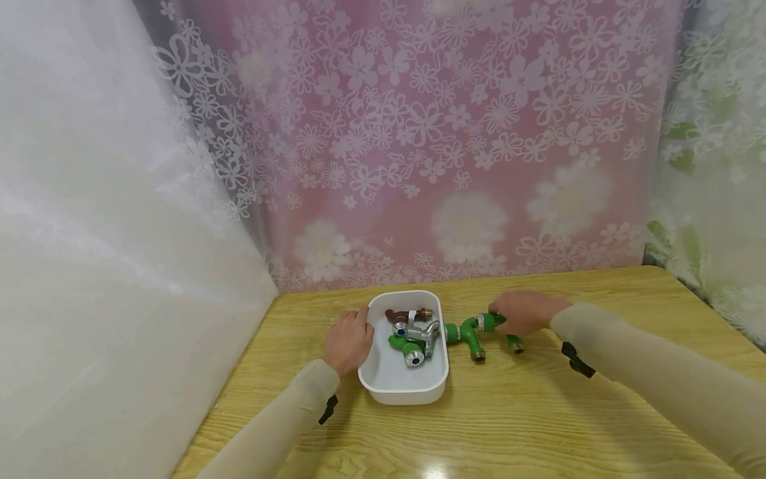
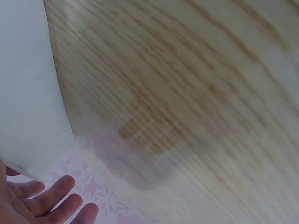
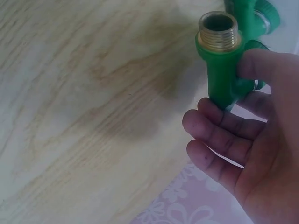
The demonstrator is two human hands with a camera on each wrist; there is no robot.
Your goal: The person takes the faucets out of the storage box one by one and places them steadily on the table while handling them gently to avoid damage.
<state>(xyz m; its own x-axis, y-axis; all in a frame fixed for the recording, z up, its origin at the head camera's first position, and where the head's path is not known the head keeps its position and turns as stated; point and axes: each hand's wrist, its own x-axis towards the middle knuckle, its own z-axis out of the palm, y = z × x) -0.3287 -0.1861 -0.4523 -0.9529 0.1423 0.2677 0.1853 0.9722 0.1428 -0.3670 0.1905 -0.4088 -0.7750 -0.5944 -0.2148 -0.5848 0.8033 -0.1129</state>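
Note:
On the table stands a white basin (image 1: 402, 386). My left hand (image 1: 349, 341) rests on its left rim; in the left wrist view its fingers (image 2: 58, 189) are spread loosely outside the wall. My right hand (image 1: 526, 311) holds a green tap (image 3: 222, 70) by its body, the thumb on one side and fingers on the other. The brass threaded outlet of this tap faces the right wrist camera, while the hand covers part of it in the head view. Between that hand and the basin lies another green tap (image 1: 469, 336), close to the basin's right wall.
Inside the basin lie a brown tap (image 1: 397, 316), a chrome tap (image 1: 426, 334) and a green tap (image 1: 413, 354), partly overlapping. The wooden table (image 1: 538, 412) ends at a pink flowered curtain (image 1: 455, 146) behind and a white sheet (image 1: 108, 253) on the left.

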